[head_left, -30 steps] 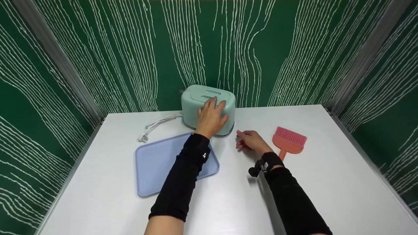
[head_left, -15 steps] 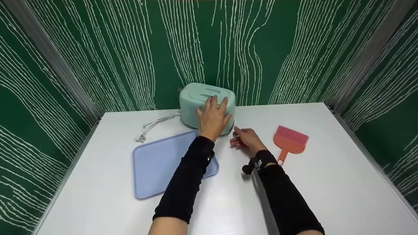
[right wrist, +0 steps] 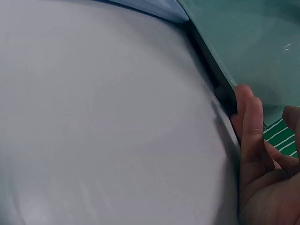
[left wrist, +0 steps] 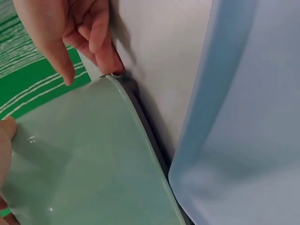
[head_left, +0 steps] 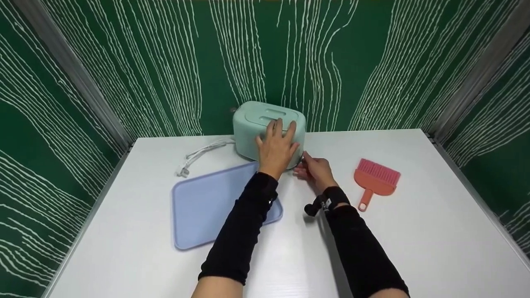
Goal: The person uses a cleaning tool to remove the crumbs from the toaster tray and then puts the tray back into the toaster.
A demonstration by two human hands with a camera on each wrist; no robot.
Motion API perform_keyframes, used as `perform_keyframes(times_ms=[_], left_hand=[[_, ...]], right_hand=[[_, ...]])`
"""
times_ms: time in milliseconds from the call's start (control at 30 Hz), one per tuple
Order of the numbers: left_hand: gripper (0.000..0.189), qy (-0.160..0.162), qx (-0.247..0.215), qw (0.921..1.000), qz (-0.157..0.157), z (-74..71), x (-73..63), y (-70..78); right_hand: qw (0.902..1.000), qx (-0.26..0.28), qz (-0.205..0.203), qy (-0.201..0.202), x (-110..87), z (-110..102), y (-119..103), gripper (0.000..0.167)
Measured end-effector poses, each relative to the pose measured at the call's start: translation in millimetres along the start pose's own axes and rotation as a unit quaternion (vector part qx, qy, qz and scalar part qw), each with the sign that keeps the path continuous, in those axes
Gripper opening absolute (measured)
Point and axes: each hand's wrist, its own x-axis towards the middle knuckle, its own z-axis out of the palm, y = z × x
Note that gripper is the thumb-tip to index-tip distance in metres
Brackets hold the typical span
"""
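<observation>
A mint-green toaster (head_left: 249,136) with a lid on top stands against the back wall. My left hand (head_left: 275,150) lies with spread fingers over its front, fingertips reaching the top edge near the lid. At the toaster's lower right corner is my right hand (head_left: 318,170), its fingertips touching the base edge. The left wrist view shows those fingertips at the corner of the toaster (left wrist: 93,150), above its dark base. In the right wrist view, my right hand's fingers (right wrist: 253,122) are nearly straight beside that base.
A light-blue tray (head_left: 203,211) lies in front of the toaster, one corner close against its base. The white cord and plug (head_left: 183,169) trail to the left. An orange-red brush (head_left: 374,182) with pink bristles lies on the right of the white table (head_left: 434,231).
My right hand has moved left and away from me, up to the toaster's lower right corner. My left hand stays on the toaster, its fingers shifted slightly. The head view has shifted a little.
</observation>
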Motion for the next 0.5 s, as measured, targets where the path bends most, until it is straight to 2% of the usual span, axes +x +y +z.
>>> perform_keyframes(times_ms=[233, 500], left_hand=[[0.061, -0.011, 0.006, 0.9999, -0.002, -0.3, -0.3, -1.1], [0.061, -0.019, 0.001, 0.9998, -0.001, 0.6, 1.2, -1.7]], right_hand=[[0.9986, 0.039, 0.017, -0.031, 5.5, -1, -3, 0.042], [0.9958, 0.049, 0.027, -0.072, 11.0, -4, -7, 0.032]])
